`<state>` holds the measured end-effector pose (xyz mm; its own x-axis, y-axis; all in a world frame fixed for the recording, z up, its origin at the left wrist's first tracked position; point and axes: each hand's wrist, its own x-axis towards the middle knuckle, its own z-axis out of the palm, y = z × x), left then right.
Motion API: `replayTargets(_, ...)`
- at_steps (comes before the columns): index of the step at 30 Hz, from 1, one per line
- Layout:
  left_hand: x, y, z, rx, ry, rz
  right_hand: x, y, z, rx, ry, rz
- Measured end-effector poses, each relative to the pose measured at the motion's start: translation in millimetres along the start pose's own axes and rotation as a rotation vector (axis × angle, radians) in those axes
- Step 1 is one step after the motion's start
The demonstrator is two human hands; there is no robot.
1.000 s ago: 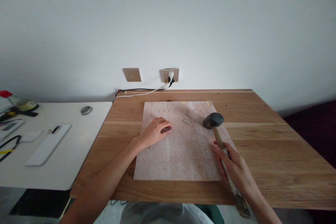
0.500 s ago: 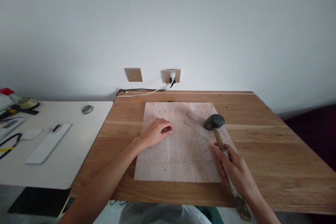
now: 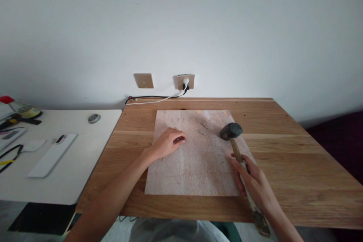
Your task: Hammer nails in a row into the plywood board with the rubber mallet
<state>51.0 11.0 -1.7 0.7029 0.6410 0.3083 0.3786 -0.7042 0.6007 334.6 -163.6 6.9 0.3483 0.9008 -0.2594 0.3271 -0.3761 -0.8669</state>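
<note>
A pale square board [image 3: 195, 166] lies on the wooden table [image 3: 297, 166]. My left hand [image 3: 168, 142] rests on the board's left part with fingers curled, pinching a small metal piece, probably a nail. My right hand [image 3: 255, 185] is wrapped round the wooden handle of a hammer [image 3: 231, 131]; its dark head sits near the board's right edge. Two loose nails [image 3: 202, 127] lie on the board between the hands. A row of small nails [image 3: 184, 120] stands along the board's far side.
A white side table [image 3: 85, 151] adjoins on the left, carrying a phone [image 3: 52, 154], a round grey object [image 3: 93, 118], cables and tools at its far left. Wall sockets [image 3: 185, 81] with a white plug and cords sit behind the table.
</note>
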Motion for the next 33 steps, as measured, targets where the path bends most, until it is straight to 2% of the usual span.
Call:
replayTargets(26, -3, -5, 6, 0.030, 0.048, 0.055, 0, -1, 0, -0.002, -0.013, -0.020)
replayTargets(33, -3, -5, 6, 0.033, 0.043, 0.039, -10, -12, 6, 0.002, -0.010, -0.046)
